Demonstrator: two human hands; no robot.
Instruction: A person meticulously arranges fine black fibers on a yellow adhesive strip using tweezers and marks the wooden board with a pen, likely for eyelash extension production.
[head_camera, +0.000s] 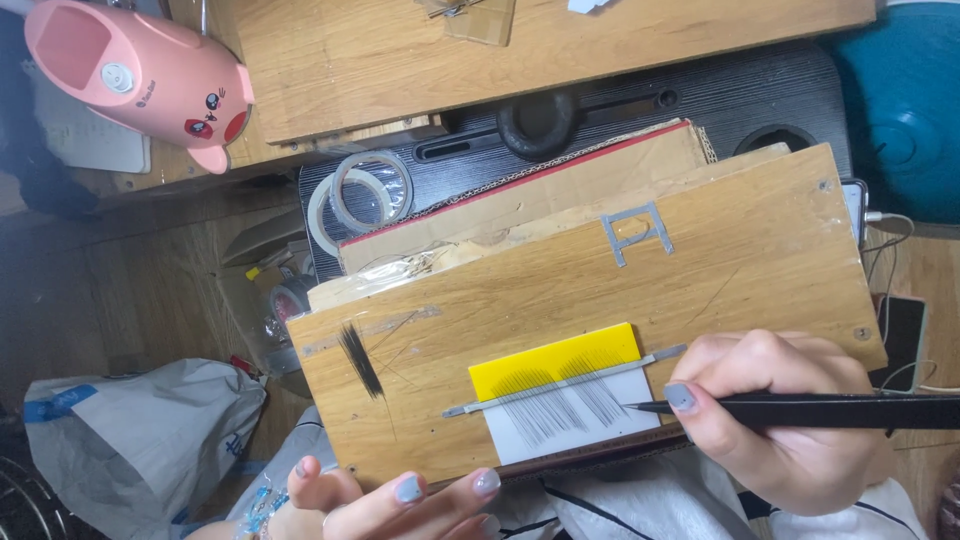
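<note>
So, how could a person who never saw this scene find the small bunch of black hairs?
Start at the wooden board on the lap. Near its left edge, left of the yellow card, lies the small bunch of black hairs. Unlike the hairs spread in a row on the card, it is one dense, loose tuft.

Under the right hand (780, 420), black tweezers (840, 410) meet a yellow-and-white card (560, 395) striped with fine black hairs. Nails are grey-blue. Beyond the left hand (370, 495), a light-brown wooden board (700, 270); farther, a pink pig-shaped gadget (140, 75).
</note>
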